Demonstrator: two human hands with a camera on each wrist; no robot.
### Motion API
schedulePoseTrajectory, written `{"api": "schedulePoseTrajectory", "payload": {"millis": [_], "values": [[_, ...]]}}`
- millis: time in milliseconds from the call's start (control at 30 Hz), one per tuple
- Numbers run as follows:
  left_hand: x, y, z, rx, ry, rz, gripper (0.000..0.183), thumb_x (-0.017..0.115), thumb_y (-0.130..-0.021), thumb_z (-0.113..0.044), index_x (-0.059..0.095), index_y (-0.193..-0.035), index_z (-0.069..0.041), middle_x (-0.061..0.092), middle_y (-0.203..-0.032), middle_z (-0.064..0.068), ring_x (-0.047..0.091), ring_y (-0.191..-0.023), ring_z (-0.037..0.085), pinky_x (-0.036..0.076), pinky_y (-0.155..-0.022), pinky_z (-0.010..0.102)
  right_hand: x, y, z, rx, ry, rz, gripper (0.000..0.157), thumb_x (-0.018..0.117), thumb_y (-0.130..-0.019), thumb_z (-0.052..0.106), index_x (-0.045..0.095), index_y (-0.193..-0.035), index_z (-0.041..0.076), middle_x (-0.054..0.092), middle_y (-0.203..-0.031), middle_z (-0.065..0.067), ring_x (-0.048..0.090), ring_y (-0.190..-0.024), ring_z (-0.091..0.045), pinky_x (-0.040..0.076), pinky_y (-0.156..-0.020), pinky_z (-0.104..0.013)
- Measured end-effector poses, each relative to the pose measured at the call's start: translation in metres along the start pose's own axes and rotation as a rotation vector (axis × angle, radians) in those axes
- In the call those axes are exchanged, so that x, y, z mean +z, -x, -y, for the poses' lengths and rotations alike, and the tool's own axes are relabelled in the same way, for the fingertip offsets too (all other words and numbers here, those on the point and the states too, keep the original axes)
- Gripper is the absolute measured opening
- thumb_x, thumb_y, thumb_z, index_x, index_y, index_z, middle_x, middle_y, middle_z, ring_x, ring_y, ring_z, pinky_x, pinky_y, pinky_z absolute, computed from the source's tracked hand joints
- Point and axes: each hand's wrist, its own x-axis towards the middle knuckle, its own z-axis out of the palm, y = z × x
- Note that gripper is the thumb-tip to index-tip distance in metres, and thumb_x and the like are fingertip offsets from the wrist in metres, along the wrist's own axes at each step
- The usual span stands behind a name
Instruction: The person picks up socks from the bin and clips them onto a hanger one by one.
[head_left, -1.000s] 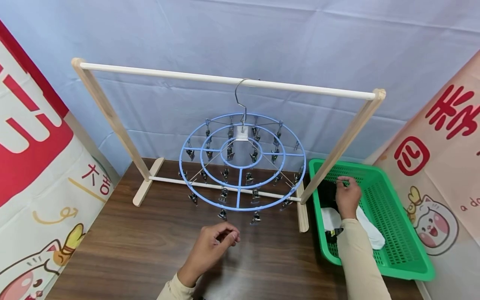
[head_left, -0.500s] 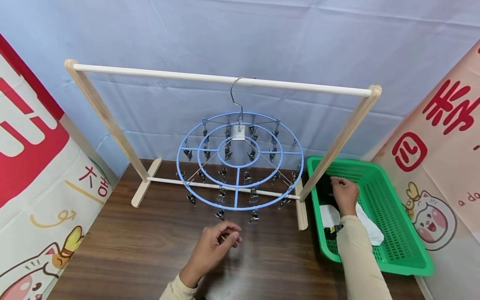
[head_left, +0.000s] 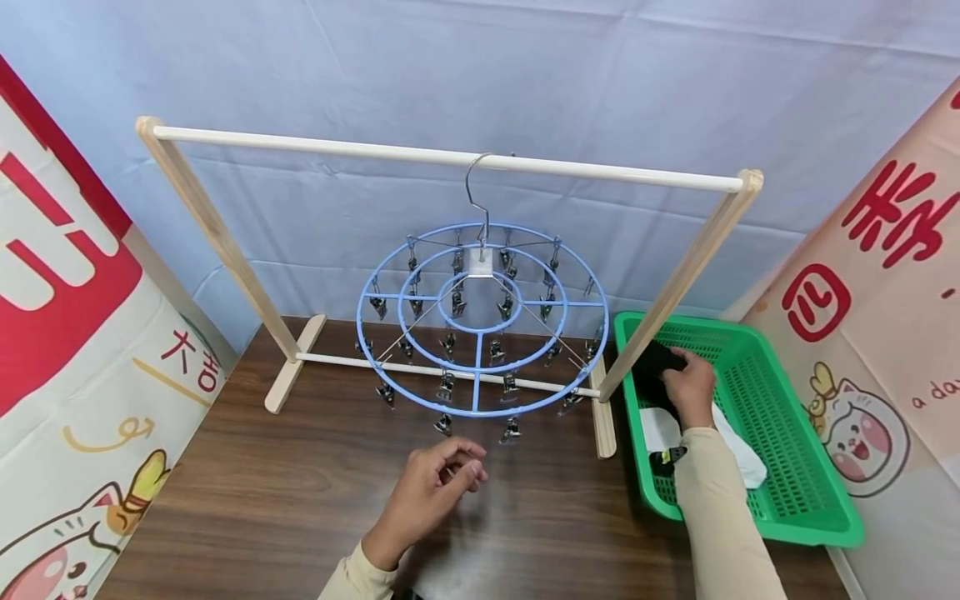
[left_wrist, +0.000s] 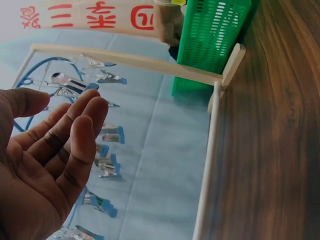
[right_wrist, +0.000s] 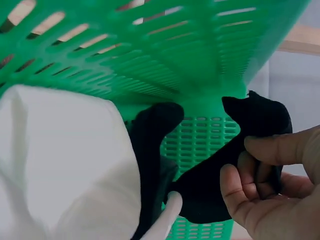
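Note:
In the head view my right hand (head_left: 692,390) is inside the green basket (head_left: 813,534), at its left side. Its thumb and fingers pinch a piece of black fabric (right_wrist: 210,195) that looks like a sock, partly raised off the basket floor in the right wrist view. Beside it are more black fabric (right_wrist: 152,135) and a white sock-like piece (right_wrist: 65,165). My left hand (head_left: 426,492) hovers over the table, fingers loosely bent and holding nothing. Just beyond it hangs a round blue clip hanger (head_left: 476,413) with several metal clips (head_left: 444,425).
A wooden rack (head_left: 675,283) with a white top rod (head_left: 330,148) carries the hanger. Its right upright stands close against the basket's left side. Brown tabletop (head_left: 247,492) extends below. A pale cloth backdrop (head_left: 360,75) and printed panels (head_left: 862,375) enclose the sides.
My right hand has shifted slightly left within the basket and now pinches the black sock, which has come up with the fingers. The left hand stays nearly in place.

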Motion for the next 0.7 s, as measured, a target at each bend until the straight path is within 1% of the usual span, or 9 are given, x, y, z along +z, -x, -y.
{"api": "schedulePoseTrajectory", "payload": {"millis": [67, 100, 133, 200, 300, 433, 567, 633, 700], "values": [[0.000, -0.002, -0.001, 0.010, 0.003, -0.004, 0.016, 0.060, -0.091, 0.003, 0.064, -0.104, -0.006, 0.071, -0.082, 0.004, 0.066, -0.065, 0.020, 0.052, -0.054, 0.026, -0.002, 0.003, 0.003, 0.003, -0.008, -0.003, 0.045, 0.052, -0.091, -0.002, 0.050, -0.135, -0.006, 0.057, -0.116, -0.034, 0.056, -0.086, -0.042, 0.046, -0.064, -0.044], [0.001, -0.004, -0.002, 0.011, 0.000, -0.009, 0.017, 0.061, -0.091, 0.002, 0.064, -0.105, -0.006, 0.071, -0.083, 0.003, 0.066, -0.066, 0.019, 0.053, -0.054, 0.027, -0.004, 0.005, 0.004, 0.001, -0.012, -0.006, 0.043, 0.053, -0.093, 0.001, 0.050, -0.135, -0.006, 0.054, -0.124, -0.033, 0.056, -0.096, -0.044, 0.047, -0.070, -0.046], [0.001, -0.005, -0.003, 0.008, -0.005, -0.016, 0.016, 0.062, -0.091, 0.001, 0.064, -0.105, -0.007, 0.071, -0.083, 0.002, 0.066, -0.066, 0.018, 0.053, -0.055, 0.027, -0.005, 0.007, 0.005, 0.001, -0.018, -0.009, 0.041, 0.053, -0.094, 0.004, 0.051, -0.134, -0.005, 0.054, -0.125, -0.032, 0.056, -0.099, -0.044, 0.048, -0.072, -0.047], [0.002, -0.007, -0.004, -0.012, -0.026, -0.033, 0.016, 0.064, -0.091, -0.003, 0.064, -0.106, -0.009, 0.071, -0.086, -0.001, 0.066, -0.070, 0.015, 0.054, -0.058, 0.027, -0.007, 0.010, 0.007, -0.012, -0.021, -0.024, 0.038, 0.054, -0.097, 0.008, 0.054, -0.132, -0.005, 0.056, -0.124, -0.031, 0.058, -0.100, -0.042, 0.050, -0.074, -0.048], [0.004, -0.010, -0.007, -0.068, -0.050, -0.056, 0.020, 0.067, -0.090, -0.010, 0.063, -0.110, -0.012, 0.070, -0.091, -0.004, 0.065, -0.076, 0.012, 0.054, -0.061, 0.026, -0.010, 0.014, 0.012, -0.040, -0.025, -0.055, 0.037, 0.055, -0.098, 0.014, 0.057, -0.128, -0.006, 0.059, -0.119, -0.030, 0.059, -0.098, -0.040, 0.050, -0.076, -0.048], [0.007, -0.013, -0.010, -0.114, -0.022, -0.091, 0.026, 0.069, -0.089, -0.012, 0.062, -0.114, -0.011, 0.069, -0.099, 0.000, 0.065, -0.084, 0.013, 0.054, -0.066, 0.027, -0.015, 0.018, 0.023, -0.081, -0.022, -0.114, 0.036, 0.059, -0.096, 0.015, 0.059, -0.124, -0.008, 0.061, -0.112, -0.031, 0.059, -0.095, -0.041, 0.049, -0.076, -0.051], [0.010, -0.017, -0.011, -0.071, -0.012, -0.114, 0.029, 0.070, -0.088, -0.010, 0.061, -0.116, -0.005, 0.067, -0.108, 0.004, 0.066, -0.092, 0.019, 0.055, -0.076, 0.031, -0.022, 0.024, 0.033, -0.093, -0.033, -0.164, 0.035, 0.062, -0.094, 0.015, 0.060, -0.120, -0.008, 0.062, -0.107, -0.030, 0.058, -0.094, -0.041, 0.048, -0.079, -0.053], [0.012, -0.019, -0.012, -0.036, -0.034, -0.113, 0.030, 0.069, -0.088, -0.010, 0.061, -0.116, -0.002, 0.067, -0.113, 0.007, 0.066, -0.097, 0.022, 0.054, -0.081, 0.033, -0.027, 0.028, 0.037, -0.095, -0.039, -0.186, 0.036, 0.066, -0.092, 0.018, 0.062, -0.117, -0.007, 0.063, -0.103, -0.028, 0.058, -0.091, -0.037, 0.048, -0.079, -0.049], [0.013, -0.021, -0.013, -0.005, -0.056, -0.112, 0.032, 0.070, -0.088, -0.010, 0.061, -0.117, 0.000, 0.067, -0.114, 0.010, 0.065, -0.101, 0.024, 0.053, -0.086, 0.035, -0.031, 0.031, 0.040, -0.097, -0.041, -0.197, 0.036, 0.069, -0.090, 0.023, 0.064, -0.112, -0.006, 0.065, -0.095, -0.024, 0.058, -0.082, -0.029, 0.048, -0.072, -0.041]]}}
